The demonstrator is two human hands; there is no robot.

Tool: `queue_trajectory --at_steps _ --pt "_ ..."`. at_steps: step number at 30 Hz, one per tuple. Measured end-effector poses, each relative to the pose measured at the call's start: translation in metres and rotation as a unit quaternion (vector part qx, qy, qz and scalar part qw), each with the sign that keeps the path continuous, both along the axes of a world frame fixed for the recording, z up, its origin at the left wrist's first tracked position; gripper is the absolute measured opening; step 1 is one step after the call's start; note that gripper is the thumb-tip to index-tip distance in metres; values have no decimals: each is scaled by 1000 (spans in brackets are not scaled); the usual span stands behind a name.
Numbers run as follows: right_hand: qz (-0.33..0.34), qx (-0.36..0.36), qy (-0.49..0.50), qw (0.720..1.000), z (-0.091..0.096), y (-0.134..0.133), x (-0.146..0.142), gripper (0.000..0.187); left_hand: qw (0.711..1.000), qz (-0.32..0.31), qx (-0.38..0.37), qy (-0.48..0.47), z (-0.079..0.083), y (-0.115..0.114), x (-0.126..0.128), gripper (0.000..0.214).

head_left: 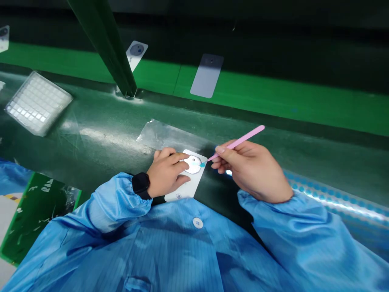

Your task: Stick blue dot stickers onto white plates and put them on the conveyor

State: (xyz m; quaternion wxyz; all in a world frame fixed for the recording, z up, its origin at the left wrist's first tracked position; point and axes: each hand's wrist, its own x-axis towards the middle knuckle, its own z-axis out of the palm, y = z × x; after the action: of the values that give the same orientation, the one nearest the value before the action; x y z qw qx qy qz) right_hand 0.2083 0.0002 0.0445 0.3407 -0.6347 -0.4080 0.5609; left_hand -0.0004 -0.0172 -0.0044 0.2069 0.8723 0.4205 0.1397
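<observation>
My left hand (168, 172) presses down on a white card (189, 184) with a round pale disc (193, 164) near its top; the fingers curl over the card and the index finger reaches to the disc. A black watch sits on that wrist. My right hand (249, 168) pinches a pink tweezer-like stick (240, 142), its tip touching a small teal piece (203, 164) at the disc's right edge. Both arms wear blue sleeves.
A clear plastic sheet (165, 136) lies behind the card on the dark green bench. A clear tray of small white parts (38, 102) sits far left. A grey card (207, 75) and a white card (135, 53) lie on the bright green strip. A green post (106, 44) rises at the back. Blue dotted strip (328, 198) at right.
</observation>
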Motion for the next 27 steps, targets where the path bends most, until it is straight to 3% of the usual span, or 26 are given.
queue_trajectory --at_steps 9,27 --pt "11 7 -83 996 -22 -10 -6 35 998 -8 61 -12 -1 -3 0 22" --pt "14 9 -99 995 -20 -10 -8 19 997 -4 79 -7 -2 -4 0 19"
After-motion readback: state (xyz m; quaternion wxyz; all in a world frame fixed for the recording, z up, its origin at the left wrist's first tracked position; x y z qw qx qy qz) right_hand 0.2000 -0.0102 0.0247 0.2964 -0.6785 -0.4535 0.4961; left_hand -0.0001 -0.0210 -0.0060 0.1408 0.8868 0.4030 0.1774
